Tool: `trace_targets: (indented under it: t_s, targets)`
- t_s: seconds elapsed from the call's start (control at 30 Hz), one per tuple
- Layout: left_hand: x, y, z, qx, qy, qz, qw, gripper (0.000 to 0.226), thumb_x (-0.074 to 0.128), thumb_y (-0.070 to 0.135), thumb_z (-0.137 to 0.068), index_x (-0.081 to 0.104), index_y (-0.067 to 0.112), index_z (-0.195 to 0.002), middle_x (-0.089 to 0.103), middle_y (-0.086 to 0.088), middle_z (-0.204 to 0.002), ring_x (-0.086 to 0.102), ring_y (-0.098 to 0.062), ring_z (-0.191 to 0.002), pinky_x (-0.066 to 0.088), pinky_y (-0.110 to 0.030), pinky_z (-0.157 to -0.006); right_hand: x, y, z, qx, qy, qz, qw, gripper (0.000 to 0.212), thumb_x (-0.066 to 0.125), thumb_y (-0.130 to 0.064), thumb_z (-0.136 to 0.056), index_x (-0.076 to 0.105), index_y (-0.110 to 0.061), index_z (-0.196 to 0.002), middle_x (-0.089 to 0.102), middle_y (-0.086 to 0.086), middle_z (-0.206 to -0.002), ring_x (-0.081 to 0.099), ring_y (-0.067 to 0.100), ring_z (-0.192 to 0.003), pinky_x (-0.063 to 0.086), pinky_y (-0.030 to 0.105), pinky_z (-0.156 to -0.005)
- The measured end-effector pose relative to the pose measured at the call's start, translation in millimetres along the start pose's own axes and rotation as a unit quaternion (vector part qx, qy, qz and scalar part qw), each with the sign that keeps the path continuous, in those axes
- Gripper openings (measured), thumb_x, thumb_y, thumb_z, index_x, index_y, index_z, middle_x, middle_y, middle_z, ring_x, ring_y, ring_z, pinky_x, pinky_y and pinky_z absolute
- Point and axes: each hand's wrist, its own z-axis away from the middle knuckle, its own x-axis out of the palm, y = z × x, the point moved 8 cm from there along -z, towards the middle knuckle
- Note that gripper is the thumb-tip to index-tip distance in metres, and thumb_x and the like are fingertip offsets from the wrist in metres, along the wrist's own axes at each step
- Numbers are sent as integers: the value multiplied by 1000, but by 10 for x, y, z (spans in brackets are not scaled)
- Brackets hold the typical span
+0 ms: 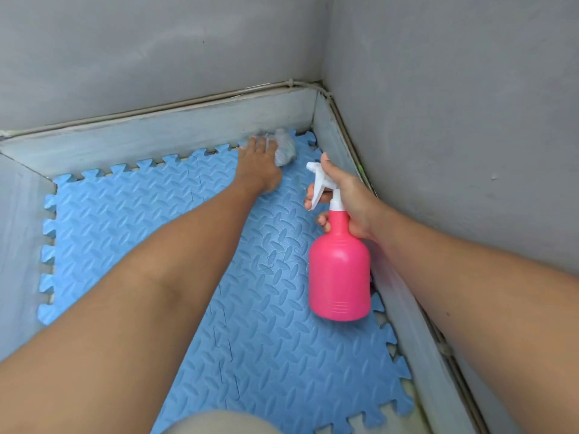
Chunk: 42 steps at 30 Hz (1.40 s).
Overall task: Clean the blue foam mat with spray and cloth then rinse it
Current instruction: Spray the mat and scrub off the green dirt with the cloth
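Note:
The blue foam mat (125, 220), made of interlocking puzzle tiles with a raised pattern, covers the floor in a corner. My left hand (258, 164) reaches to the mat's far edge and presses a grey cloth (285, 148) flat on it, fingers laid over the cloth. My right hand (347, 195) grips the neck of a pink spray bottle (340, 270) with a white trigger head, fingers curled round the trigger. The bottle hangs above the mat's right side, nozzle facing toward the cloth.
Pale grey skirting boards (156, 133) border the mat at the back, left and right. Grey walls (454, 104) meet in a corner at the upper right, with a thin cable running along their base. A knee in light fabric (216, 422) shows at the bottom edge.

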Motion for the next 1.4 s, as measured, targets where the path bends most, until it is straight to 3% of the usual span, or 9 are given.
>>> trace_targets:
  t_s: [0.2,0.5,0.67,0.77,0.97,1.13,1.23,1.33,1.4]
  targets:
    - [33,538,458,215,-19,-33,976,76,53,19,-88,20,15,-156,19,-8,-163,13,-24,-151,9,-47,-121,45,62,-60,17,-11,-46,999,48,49,-70,-95,64,-34,-123,65,11,-77,48,22,-45,42,26,-49]
    - [-60,-1590,776,-51,20,71,996,70,48,18,-94,18,17,-157,14,-8,-164,5,-25,-152,10,-42,-123,-5,29,-100,24,2,-53,998,55,52,-70,-94,60,-29,-130,64,13,-84,49,21,-43,42,24,-46]
    - [-52,-3118,1569,-245,53,66,966,67,43,20,-92,23,8,-154,22,-19,-159,15,-35,-148,12,-45,-120,24,26,-103,38,-3,-18,999,56,55,-72,-89,63,-26,-120,67,14,-85,45,22,-42,42,26,-46]
    - [-22,-3591,1930,-288,52,46,955,69,40,24,-88,25,0,-151,27,-27,-154,19,-43,-144,16,-50,-118,-3,45,-123,40,6,1,999,58,55,-74,-89,64,-24,-116,69,17,-92,46,22,-42,44,26,-46]
    - [-52,-2796,1951,-247,80,50,964,74,44,22,-82,28,3,-151,31,-25,-153,25,-41,-143,18,-54,-116,123,55,-191,61,31,97,993,74,54,-78,-85,68,-10,-109,76,19,-110,51,25,-45,45,28,-47]
    - [241,-1267,2275,14,71,63,995,79,38,24,-79,23,14,-155,21,-11,-162,10,-28,-152,-1,-44,-121,636,29,-251,38,34,235,971,75,52,-81,-86,70,-11,-105,76,14,-113,61,28,-47,46,27,-48]
    - [395,-751,2604,135,48,31,989,85,54,21,-78,20,20,-156,20,-4,-163,8,-23,-152,-1,-42,-123,962,9,-209,21,28,271,962,70,51,-78,-89,69,-10,-97,75,10,-111,61,26,-46,46,26,-47]
    - [365,-1045,2637,124,60,16,990,92,60,12,-77,16,26,-156,16,1,-164,4,-19,-152,7,-45,-124,1182,-30,-149,-3,20,294,955,70,49,-79,-89,68,-12,-91,74,7,-110,64,26,-48,47,27,-50]
    - [290,-1570,2566,40,84,29,995,88,62,10,-78,21,25,-155,20,-1,-163,8,-22,-152,12,-49,-122,1238,-46,-117,-9,20,300,954,70,48,-81,-88,67,-13,-88,74,6,-110,65,26,-49,48,28,-52]
